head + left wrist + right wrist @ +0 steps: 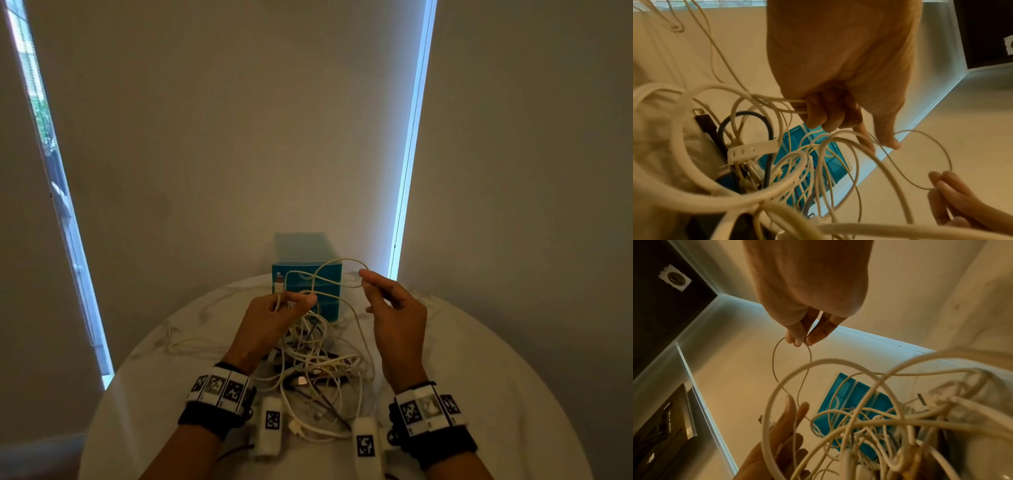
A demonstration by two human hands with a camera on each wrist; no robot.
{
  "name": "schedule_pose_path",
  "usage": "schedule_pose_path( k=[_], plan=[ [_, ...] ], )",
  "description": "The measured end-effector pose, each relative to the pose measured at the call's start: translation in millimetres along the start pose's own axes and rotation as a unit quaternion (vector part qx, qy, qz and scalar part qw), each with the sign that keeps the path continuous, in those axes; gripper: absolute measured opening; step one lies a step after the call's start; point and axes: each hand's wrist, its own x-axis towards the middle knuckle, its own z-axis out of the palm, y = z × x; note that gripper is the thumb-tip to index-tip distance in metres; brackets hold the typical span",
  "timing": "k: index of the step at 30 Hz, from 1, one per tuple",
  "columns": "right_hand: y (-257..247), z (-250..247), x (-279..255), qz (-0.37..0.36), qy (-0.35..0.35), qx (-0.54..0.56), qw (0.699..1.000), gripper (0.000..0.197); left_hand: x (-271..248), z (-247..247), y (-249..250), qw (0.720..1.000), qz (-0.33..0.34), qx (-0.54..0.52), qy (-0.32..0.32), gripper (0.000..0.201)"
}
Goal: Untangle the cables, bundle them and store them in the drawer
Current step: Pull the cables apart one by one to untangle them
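Note:
A tangle of mostly white cables (315,373) lies on the round white table (496,394) between my wrists. My left hand (291,303) is raised above it and grips a few white cable strands (797,106) in curled fingers; a USB plug (279,282) stands up beside it. My right hand (364,279) pinches a thin white cable loop (339,270) between thumb and fingertips (797,339), held up in front of the teal drawer box (306,274). That thin cable runs across to my left hand. The drawer fronts look shut.
The teal drawer box (851,402) stands at the table's far edge against a beige wall. A dark cable (748,120) and a black plug (705,121) sit within the tangle. Two white tagged blocks (272,426) lie near the table's front edge.

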Motion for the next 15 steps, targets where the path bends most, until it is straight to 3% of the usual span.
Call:
schedule_pose_path(
  k=[2, 4, 6, 11, 15],
  plan=[
    [8, 1, -1, 0.039, -0.025, -0.005, 0.999, 0.023, 0, 0, 1, 1.0, 0.015, 0.012, 0.007, 0.023],
    [14, 4, -2, 0.093, -0.065, -0.02, 0.993, 0.029, 1, 0, 4, 0.998, 0.023, -0.033, 0.037, 0.024],
    [15, 10, -7, 0.101, -0.108, -0.061, 0.987, 0.03, 4, -1, 7, 0.994, 0.023, -0.081, 0.064, 0.027],
    [4, 28, -28, 0.086, -0.306, -0.161, 0.934, 0.023, 7, -6, 13, 0.985, 0.038, -0.167, 0.003, 0.03],
    [4, 28, -29, 0.065, -0.305, -0.177, 0.934, 0.016, 9, -12, 13, 0.98, 0.037, -0.193, 0.016, 0.032]
  ],
)
